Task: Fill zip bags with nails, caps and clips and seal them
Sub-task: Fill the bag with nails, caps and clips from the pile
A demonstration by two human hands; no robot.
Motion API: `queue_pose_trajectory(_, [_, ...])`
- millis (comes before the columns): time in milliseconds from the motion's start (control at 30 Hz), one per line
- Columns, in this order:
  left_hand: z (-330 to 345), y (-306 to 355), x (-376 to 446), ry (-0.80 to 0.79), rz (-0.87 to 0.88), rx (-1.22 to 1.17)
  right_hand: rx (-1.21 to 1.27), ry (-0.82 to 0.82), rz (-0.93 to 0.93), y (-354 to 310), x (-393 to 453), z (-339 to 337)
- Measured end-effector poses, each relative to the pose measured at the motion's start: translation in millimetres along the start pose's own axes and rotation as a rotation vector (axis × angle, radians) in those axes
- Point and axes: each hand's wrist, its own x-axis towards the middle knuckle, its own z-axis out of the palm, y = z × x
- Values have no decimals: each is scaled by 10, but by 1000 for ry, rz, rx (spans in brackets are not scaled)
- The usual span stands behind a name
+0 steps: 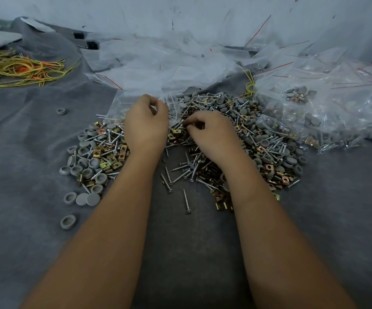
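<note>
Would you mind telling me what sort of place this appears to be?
Probably a small hand-packing workstation: a mixed heap of screws, caps and clips on a grey cloth-covered surface, with a pile of empty zip bags behind and filled bags at right.

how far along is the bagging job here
Done: filled clear zip bags piled at right. In hand: the left hand holds an open clear bag; the right hand picks from the heap of silver screws, grey caps and brass clips. Left: that heap, plus empty bags.

Grey felt cloth (24, 134) under a pale wall (180, 14)

A tangle of yellow and orange elastic cords (18, 69) lies on the cloth at far left; small black blocks (91, 44) sit near the wall.
</note>
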Motion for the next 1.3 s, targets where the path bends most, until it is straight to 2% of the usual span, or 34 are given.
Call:
queue_pose_trajectory(133, [-1, -1, 0, -10, 1, -23, 98, 48, 81, 46, 29, 14])
queue_pose_trajectory(400, [30, 13, -11, -33, -9, -57, 200, 29, 69, 9, 44, 3])
queue_pose_trajectory(667, [26, 37, -19, -11, -41, -118, -133, -102, -18, -74, 22, 28])
queue_pose_trajectory(767, [36, 36, -22, -16, -37, -126, -214, -92, -54, -108, -4, 29])
queue_pose_trajectory(967, [38, 37, -28, -21, -31, -124, 10, -21, -14, -134, -25, 12])
queue_pose_trajectory(1167, [7, 28, -8, -21, -34, -155, 260, 176, 55, -76, 18, -40])
queue_pose_trajectory(1300, [10, 41, -24, -76, -15, -119, 444, 316, 18, -108, 11, -97])
